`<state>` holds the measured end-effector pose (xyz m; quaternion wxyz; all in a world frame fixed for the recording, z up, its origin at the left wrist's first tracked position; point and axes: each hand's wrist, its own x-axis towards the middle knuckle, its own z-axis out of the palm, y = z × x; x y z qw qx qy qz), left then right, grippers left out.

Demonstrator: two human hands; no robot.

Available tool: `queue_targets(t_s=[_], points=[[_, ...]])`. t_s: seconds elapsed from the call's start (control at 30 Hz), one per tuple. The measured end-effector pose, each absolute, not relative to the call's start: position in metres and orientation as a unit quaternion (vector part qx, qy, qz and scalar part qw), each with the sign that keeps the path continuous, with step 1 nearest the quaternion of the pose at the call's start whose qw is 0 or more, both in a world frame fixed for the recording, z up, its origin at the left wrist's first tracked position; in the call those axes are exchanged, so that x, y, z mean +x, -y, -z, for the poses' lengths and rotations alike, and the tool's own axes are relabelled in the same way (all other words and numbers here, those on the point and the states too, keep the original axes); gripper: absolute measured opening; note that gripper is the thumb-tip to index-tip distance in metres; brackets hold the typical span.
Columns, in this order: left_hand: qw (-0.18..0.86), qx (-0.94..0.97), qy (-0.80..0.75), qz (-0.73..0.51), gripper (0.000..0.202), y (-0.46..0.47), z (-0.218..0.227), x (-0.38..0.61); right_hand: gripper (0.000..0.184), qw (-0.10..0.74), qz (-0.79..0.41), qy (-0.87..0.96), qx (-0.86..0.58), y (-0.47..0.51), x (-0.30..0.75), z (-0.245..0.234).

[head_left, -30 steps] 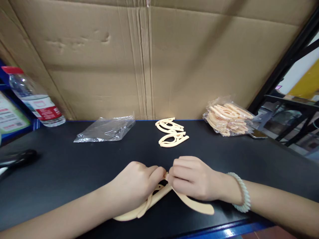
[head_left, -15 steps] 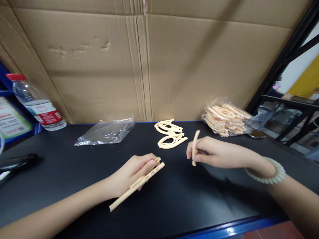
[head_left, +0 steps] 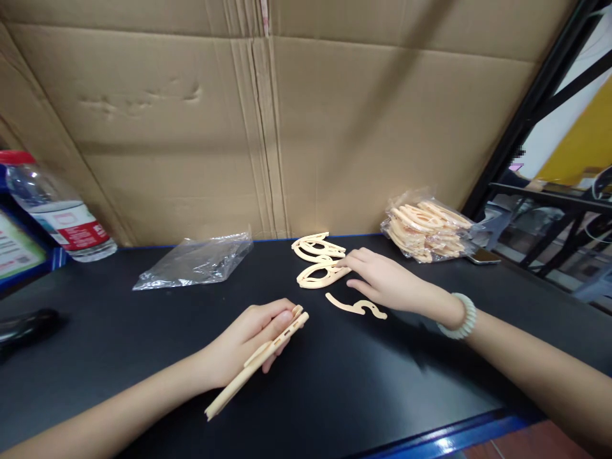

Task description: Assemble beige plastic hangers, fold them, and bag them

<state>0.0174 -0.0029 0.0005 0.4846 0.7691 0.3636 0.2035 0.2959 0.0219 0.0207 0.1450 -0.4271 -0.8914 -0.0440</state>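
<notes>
In my left hand (head_left: 261, 338) is a beige plastic folding hanger (head_left: 239, 380), seen edge-on with small slots along its edge. The thumb presses it from above and the fingers wrap underneath. My right hand (head_left: 377, 277) reaches to a group of folded beige hangers (head_left: 318, 280) on the black table. Its fingertips are at the right end of the nearest one, and the thumb stands apart from the fingers. Just below that hand a loose curved piece with a hook-shaped end (head_left: 347, 307) lies flat on the table.
A clear plastic bag (head_left: 196, 262) lies flat at the back left, near a water bottle (head_left: 71, 217). At the back right is a bag full of beige hangers (head_left: 425, 226) with a phone (head_left: 484, 256) beside it. A cardboard wall (head_left: 382, 127) closes the back; a black object (head_left: 29, 328) sits far left.
My right hand has put down the curved piece on the table and moved left and away from me to the folded hangers. My left hand keeps its grip; the view has shifted slightly.
</notes>
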Motion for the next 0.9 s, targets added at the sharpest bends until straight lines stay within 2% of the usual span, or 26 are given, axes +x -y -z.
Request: queue_targets(t_s=[0.1,0.23,0.53,0.77,0.9], points=[[0.49,0.768,-0.358,-0.205,0.044,0.003,0.0,0.017,0.048,0.162,0.035,0.904,-0.395,-0.046,0.297,-0.012],[0.493,0.767,-0.355,-0.206,0.044,0.003,0.0,0.016,0.07,0.098,-0.019,0.903,-0.418,-0.079,0.291,0.002],[0.516,0.747,-0.359,-0.217,0.045,0.003,-0.001,0.016,0.059,0.114,-0.042,0.898,-0.423,-0.118,0.233,0.007],[0.626,0.664,-0.324,-0.251,0.043,-0.002,-0.003,0.015,0.061,0.146,-0.056,0.898,-0.411,-0.119,0.203,0.003],[0.658,0.617,-0.325,-0.285,0.038,-0.005,-0.009,0.014,0.05,0.194,-0.046,0.906,-0.373,-0.1,0.214,-0.009]])
